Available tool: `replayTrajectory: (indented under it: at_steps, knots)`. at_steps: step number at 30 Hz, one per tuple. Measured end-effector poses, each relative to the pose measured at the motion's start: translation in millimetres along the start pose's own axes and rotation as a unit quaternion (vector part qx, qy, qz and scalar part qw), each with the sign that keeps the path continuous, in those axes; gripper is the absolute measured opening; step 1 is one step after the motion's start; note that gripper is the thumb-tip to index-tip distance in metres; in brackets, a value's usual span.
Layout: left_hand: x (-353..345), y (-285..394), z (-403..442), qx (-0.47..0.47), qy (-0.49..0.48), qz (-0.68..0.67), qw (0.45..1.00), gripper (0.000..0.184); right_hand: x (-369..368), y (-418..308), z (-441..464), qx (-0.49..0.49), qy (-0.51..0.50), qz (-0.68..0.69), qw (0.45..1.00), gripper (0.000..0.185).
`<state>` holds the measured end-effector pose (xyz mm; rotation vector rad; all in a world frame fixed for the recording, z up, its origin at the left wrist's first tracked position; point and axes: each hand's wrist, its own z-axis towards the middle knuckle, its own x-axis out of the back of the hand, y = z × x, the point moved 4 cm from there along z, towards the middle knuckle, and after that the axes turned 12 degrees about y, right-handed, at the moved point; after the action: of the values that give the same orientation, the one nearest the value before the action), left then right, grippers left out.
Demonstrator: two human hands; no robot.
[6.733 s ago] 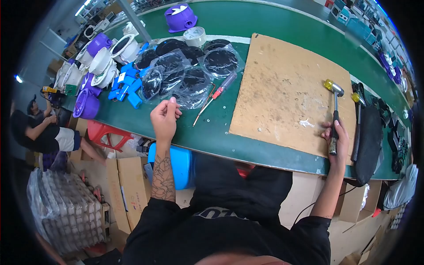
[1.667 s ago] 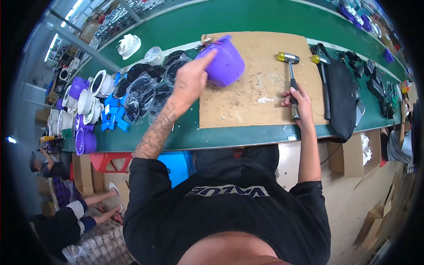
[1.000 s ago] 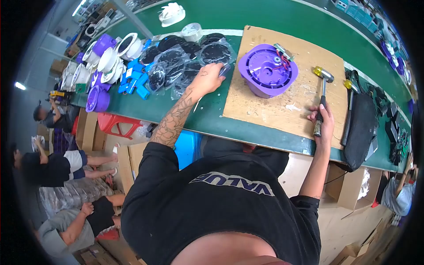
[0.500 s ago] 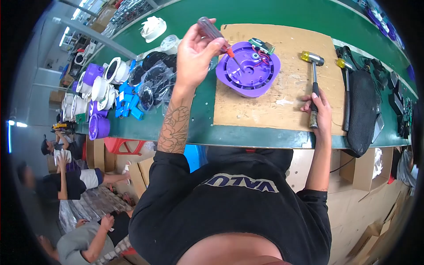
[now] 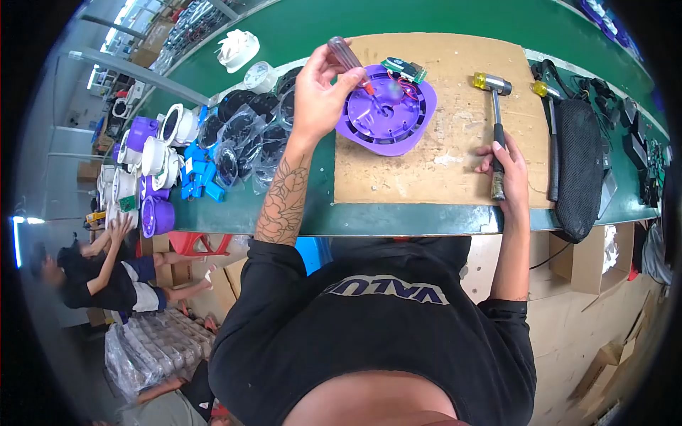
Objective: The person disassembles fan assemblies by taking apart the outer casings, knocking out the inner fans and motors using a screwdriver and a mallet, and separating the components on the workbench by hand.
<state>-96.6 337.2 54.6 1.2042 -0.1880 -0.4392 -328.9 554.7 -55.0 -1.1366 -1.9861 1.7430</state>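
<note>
In my left hand (image 5: pixel 321 96) is a screwdriver (image 5: pixel 346 58) with a clear reddish handle, tilted, its shaft pointing down into the purple round housing (image 5: pixel 398 142). Its tip is near the housing's centre; I cannot tell whether it sits in a screw. A green circuit board (image 5: pixel 403 69) with thin red wires lies at the housing's far edge. My right hand (image 5: pixel 513 170) is closed around the black handle of a mallet (image 5: pixel 498 117). The mallet's metal head has a yellow face and points away from me over the cardboard sheet (image 5: pixel 455 184).
To the right are a second yellow-faced mallet (image 5: pixel 553 142) and a black mesh pouch (image 5: pixel 584 170). Bagged black parts (image 5: pixel 249 135), blue pieces (image 5: pixel 201 174) and purple and white housings (image 5: pixel 158 214) crowd the left of the green bench (image 5: pixel 398 221). Other people (image 5: pixel 106 277) are at the lower left.
The view has shifted, so bench items appear slightly further left. The screwdriver stays in my left hand over the housing, and my right hand keeps its hold on the mallet.
</note>
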Motion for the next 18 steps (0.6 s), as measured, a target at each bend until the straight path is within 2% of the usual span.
replayTrajectory:
  at_steps: [2,5,6,7,9,11,13,16,17,18]
  knots:
    - [-6,-4,-5,-0.029,-0.031,0.026,0.999,0.044,0,1,0,-0.001,-0.001,0.001,1.000,0.056]
    - [-20,3,-20,-0.022,-0.049,0.018,0.998,0.040,2,-4,1,-0.026,-0.002,0.010,1.000,0.049]
    - [-23,2,-25,0.014,-0.058,0.023,0.998,0.037,4,-6,3,-0.088,-0.025,0.014,0.996,0.045]
    - [-25,-4,-27,0.000,-0.069,0.024,0.997,0.036,3,-9,3,-0.148,-0.048,0.017,0.988,0.042]
    - [-28,-10,-31,-0.015,-0.047,0.013,0.999,0.030,1,-28,3,-0.134,-0.019,-0.035,0.990,0.036]
    - [-28,-10,-35,-0.026,-0.030,0.007,0.999,0.029,-2,-51,-8,-0.105,0.036,-0.195,0.974,0.034]
    - [-26,-9,-34,-0.025,-0.015,0.002,1.000,0.029,-13,-75,-26,-0.064,0.039,-0.255,0.964,0.036]
    - [-23,-9,-33,-0.035,-0.003,0.006,0.999,0.029,-33,-122,-53,0.068,0.005,-0.391,0.918,0.040]
    - [-22,-10,-33,-0.039,0.001,0.010,0.999,0.028,-35,-129,-54,0.169,-0.013,-0.420,0.891,0.038]
    - [-21,-11,-33,-0.039,0.004,0.007,0.999,0.028,-45,-140,-63,0.225,-0.031,-0.430,0.874,0.037]
